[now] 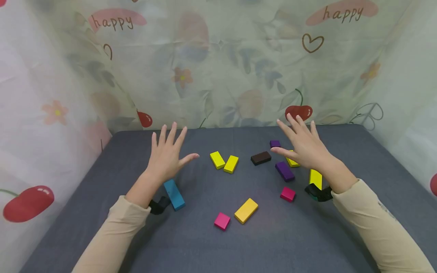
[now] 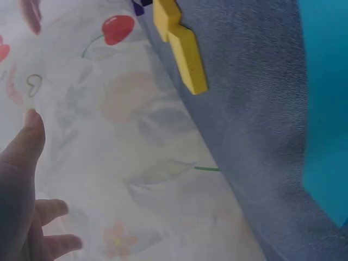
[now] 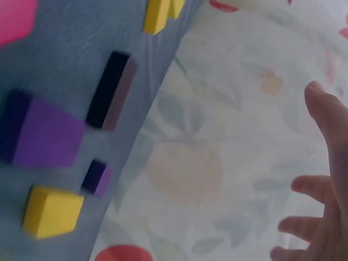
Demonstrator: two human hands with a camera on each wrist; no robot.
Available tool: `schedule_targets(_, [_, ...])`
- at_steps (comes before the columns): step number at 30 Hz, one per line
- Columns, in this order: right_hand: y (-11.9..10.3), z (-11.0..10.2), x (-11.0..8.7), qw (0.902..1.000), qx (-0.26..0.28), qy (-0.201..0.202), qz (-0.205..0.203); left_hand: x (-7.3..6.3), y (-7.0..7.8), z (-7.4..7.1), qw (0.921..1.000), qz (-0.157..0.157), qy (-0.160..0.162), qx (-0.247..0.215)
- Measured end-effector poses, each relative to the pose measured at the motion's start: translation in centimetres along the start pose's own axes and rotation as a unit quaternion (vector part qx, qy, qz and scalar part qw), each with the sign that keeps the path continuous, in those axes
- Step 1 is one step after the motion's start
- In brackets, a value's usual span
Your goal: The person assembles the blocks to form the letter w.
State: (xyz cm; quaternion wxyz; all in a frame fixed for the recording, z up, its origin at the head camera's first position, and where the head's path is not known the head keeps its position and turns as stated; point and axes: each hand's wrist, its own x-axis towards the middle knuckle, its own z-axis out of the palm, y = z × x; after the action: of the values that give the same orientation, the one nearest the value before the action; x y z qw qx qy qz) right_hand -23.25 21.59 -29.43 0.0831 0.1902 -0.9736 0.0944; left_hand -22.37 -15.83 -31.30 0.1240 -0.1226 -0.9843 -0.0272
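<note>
Both hands hover over the table with fingers spread, holding nothing. My left hand (image 1: 165, 157) is raised above and beyond a long blue block (image 1: 174, 194), which fills the right edge of the left wrist view. My right hand (image 1: 306, 148) hangs over the right side, partly covering a yellow block (image 1: 292, 160). Below its wrist lies another yellow block (image 1: 315, 178), partly hidden by the dark wrist strap. Near this hand are a purple block (image 1: 285, 171), a smaller purple block (image 1: 275, 144), a dark brown block (image 1: 261, 158) and a pink block (image 1: 288, 194).
Two yellow blocks (image 1: 231, 164) lie near each other at the middle back. Closer to the front are an orange-yellow block (image 1: 246, 211) and a pink block (image 1: 222, 221). A dark grey cloth covers the table (image 1: 191, 246); patterned curtains (image 1: 222, 68) enclose its back and sides.
</note>
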Motion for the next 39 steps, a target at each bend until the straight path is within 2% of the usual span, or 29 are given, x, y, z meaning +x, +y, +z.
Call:
schedule_targets(5, [-1.6,0.2,1.0,0.9981,0.041,-0.022,-0.042,-0.5,0.0,-0.9,0.9988,0.005,-0.038,-0.032])
schedule_targets(10, [-3.1,0.9,2.4,0.9919,0.082,-0.057,-0.078,-1.4,-0.5,-1.1,0.9953,0.013,-0.078,-0.055])
schedule_targets(20, [-4.8,3.3,5.2,0.9748,0.138,-0.105,-0.140,-3.5,-2.4,0.5,0.9871,0.010,-0.117,-0.109])
schedule_targets(30, [-6.6,5.9,7.3,0.9611,0.168,-0.147,-0.163,-5.7,-3.7,1.8,0.9751,-0.004,-0.157,-0.156])
schedule_targets(39, [-7.5,7.2,8.4,0.9543,0.171,-0.177,-0.170,-7.3,-4.0,2.6,0.9685,-0.008,-0.187,-0.165])
